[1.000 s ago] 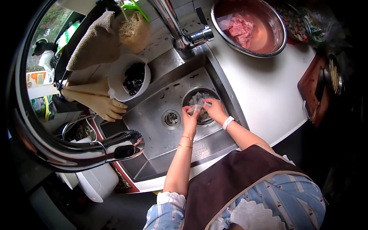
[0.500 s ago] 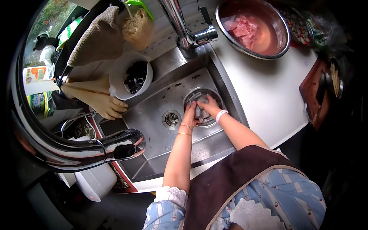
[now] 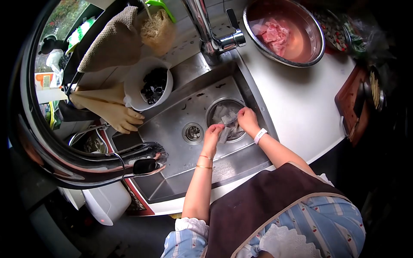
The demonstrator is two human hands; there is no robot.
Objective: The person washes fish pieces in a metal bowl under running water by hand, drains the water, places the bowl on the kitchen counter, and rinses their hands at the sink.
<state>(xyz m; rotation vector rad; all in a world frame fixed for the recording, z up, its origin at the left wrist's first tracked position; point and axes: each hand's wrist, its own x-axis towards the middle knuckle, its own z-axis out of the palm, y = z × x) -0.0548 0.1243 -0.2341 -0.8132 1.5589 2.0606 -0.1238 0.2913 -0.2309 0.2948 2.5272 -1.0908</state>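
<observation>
Over a round metal bowl [image 3: 208, 112] in the sink [image 3: 176, 159], my left hand [image 3: 212, 135] pinches the edge of a pale grey, limp strip of food [image 3: 224, 135]. My right hand [image 3: 248, 120], with a white band on its wrist, is closed at the bowl's right side. Its fingertips touch the same grey food, though I cannot tell whether they hold the very same strip. More grey-white pieces [image 3: 222, 113] lie in the bowl below my fingers; their exact kind is unclear.
A drain [image 3: 192, 133] lies left of the bowl. Beyond it are a white container of dark pieces [image 3: 130, 86] and a rubber glove [image 3: 120, 116]. The faucet [image 3: 211, 49] rises behind. A metal basin of pink meat [image 3: 275, 36] and a cutting board [image 3: 350, 92] are right.
Both hands have come up from deep among the grey pieces and moved apart, the right one outward to the right. A strip now shows between them.
</observation>
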